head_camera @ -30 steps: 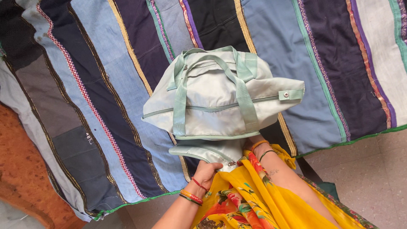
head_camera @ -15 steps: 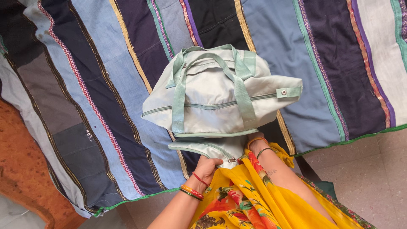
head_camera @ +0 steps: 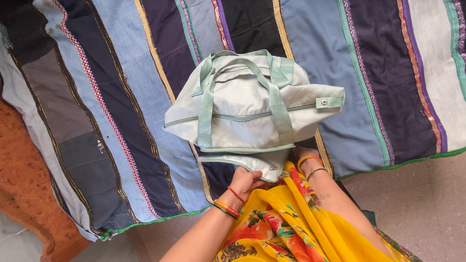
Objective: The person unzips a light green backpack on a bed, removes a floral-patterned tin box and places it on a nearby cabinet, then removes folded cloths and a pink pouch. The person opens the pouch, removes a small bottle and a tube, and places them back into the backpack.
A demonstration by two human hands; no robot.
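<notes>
Pale green duffel bag [head_camera: 252, 104] lies near the front edge of the striped patchwork quilt [head_camera: 97, 97]. Left hand [head_camera: 245, 182] pinches its lower zippered flap [head_camera: 242, 162], apparently steadying it; right hand, hidden beneath the bag, grip undeterminable.

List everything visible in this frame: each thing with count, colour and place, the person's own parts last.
bag: one, pale mint green with green straps, on the quilt, centre.
quilt: one, striped blue, navy, black and grey patchwork with green edge, spread across the top.
floor: pale stone tiles, lower right.
rust-coloured surface: one, lower left, under the quilt.
yellow floral garment: one, bottom centre.
bangles: orange and green, on both wrists.
left hand: grips the bag's lower edge.
right hand: mostly hidden under the bag.
</notes>
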